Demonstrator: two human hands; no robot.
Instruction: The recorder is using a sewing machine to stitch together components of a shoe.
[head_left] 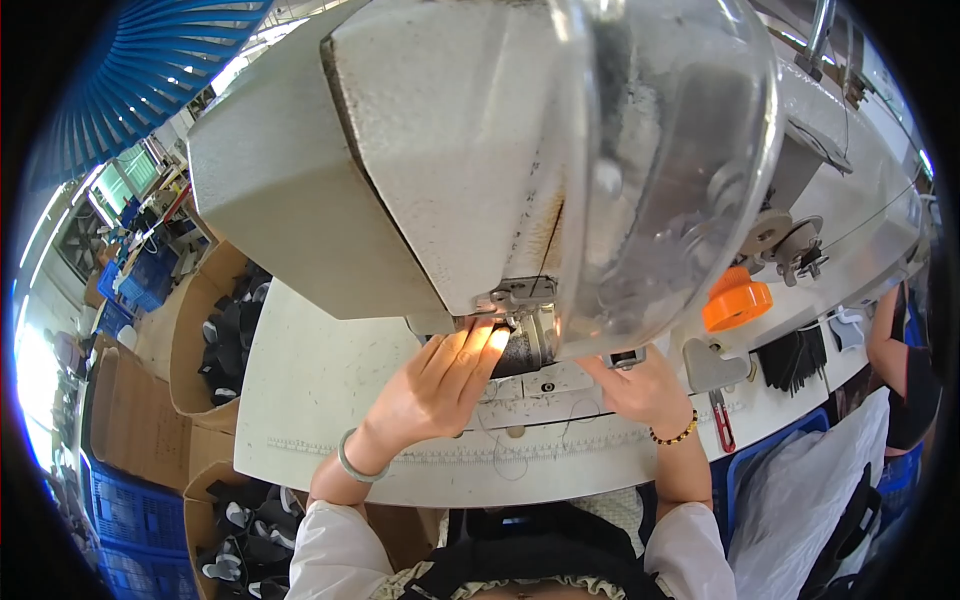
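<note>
A large off-white sewing machine (450, 150) fills the upper middle. Beneath its head, under the lit needle area, lies a small dark fabric piece (518, 357). My left hand (437, 385) has its fingers stretched out close together, tips at the presser foot beside the fabric's left edge. A pale bangle (358, 460) circles that wrist. To the right of the fabric is my right hand (645, 388), a finger pointing left toward the machine bed; its other fingertips are partly hidden behind the clear plastic cover (670, 180). A beaded bracelet (676, 430) sits on that wrist.
Red-handled thread snips (722, 420) and dark gloves (792, 362) lie right on the white table (330, 400). An orange knob (737, 300) juts from the machine. Cardboard boxes (140, 420) of dark pieces stand left. A blue fan (150, 70) hangs upper left. Another person's arm (885, 340) shows at right.
</note>
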